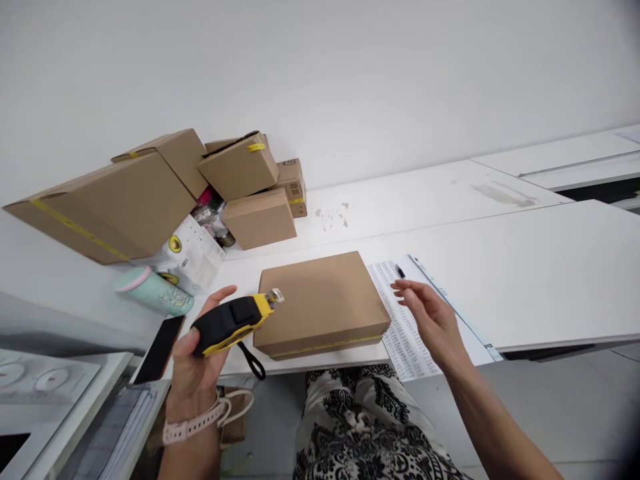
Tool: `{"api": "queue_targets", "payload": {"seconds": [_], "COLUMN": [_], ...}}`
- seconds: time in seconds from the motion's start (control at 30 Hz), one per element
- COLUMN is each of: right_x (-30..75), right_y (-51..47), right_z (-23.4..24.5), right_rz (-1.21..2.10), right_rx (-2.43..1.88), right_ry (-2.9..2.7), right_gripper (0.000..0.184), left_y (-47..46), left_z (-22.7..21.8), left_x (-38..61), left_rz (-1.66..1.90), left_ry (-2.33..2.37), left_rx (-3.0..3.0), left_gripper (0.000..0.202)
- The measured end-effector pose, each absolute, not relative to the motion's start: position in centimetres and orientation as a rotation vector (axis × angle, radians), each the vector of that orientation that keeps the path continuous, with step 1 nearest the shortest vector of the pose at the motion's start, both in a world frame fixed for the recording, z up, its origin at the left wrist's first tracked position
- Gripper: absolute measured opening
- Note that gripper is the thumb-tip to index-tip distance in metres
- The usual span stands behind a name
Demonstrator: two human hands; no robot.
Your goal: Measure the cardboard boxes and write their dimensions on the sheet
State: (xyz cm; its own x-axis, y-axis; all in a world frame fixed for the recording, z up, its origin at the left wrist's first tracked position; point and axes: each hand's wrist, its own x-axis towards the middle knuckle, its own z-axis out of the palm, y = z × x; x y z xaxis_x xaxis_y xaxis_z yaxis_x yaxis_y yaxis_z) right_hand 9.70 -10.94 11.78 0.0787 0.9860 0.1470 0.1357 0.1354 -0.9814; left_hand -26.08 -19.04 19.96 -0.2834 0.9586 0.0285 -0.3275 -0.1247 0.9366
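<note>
My left hand (pixel 200 353) is wrapped round a black and yellow tape measure (pixel 233 323), held just off the left end of a closed cardboard box (pixel 320 297). The metal hook end of the tape points at the box, and a black wrist strap loops below the case. My right hand (pixel 427 317) hovers to the right of the box, over a printed sheet (pixel 400 327), with loosely bent fingers and nothing visible in them. A small black pen-like item (pixel 400 271) lies on the sheet above my fingertips.
Several cardboard boxes (pixel 115 207) are stacked against the wall at the left. Near them are a mint green tumbler (pixel 155 291), a white carton (pixel 193 257) and a dark phone (pixel 160 349). The white table's (pixel 560 267) front edge passes above my lap.
</note>
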Motion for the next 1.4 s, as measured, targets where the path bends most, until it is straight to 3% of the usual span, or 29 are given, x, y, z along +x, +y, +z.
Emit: {"api": "queue_targets", "payload": {"seconds": [0.13, 0.27, 0.57, 0.83, 1.03, 1.4], "right_x": [7.5, 5.2, 3.7, 8.6, 8.4, 8.9], "right_y": [-10.3, -10.4, -9.1, -1.9, -1.4, -0.8], "right_z": [16.2, 18.8, 17.7, 15.3, 12.8, 12.8], "right_rz": [1.099, 1.415, 1.743, 1.474, 1.393, 1.404], "right_rx": [-0.966, -0.758, -0.647, -0.722, -0.719, -0.657], "right_ry": [-1.502, -1.753, -1.733, -1.624, -1.79, -1.844], "right_gripper": [0.031, 0.044, 0.043, 0.04, 0.031, 0.037], "left_y": [-17.9, -17.1, -16.6, -15.2, -14.0, -12.8], "left_z": [21.6, 21.3, 21.1, 20.9, 18.8, 18.4], "left_x": [-22.8, -20.9, -21.0, -28.6, -32.1, -32.0], "left_rz": [1.303, 1.144, 1.097, 1.355, 1.343, 1.281], "left_ry": [0.904, 0.842, 0.981, 1.318, 1.386, 1.358], "left_rx": [0.838, 0.899, 0.894, 0.779, 0.684, 0.739], "left_gripper": [0.07, 0.061, 0.049, 0.038, 0.036, 0.036]}}
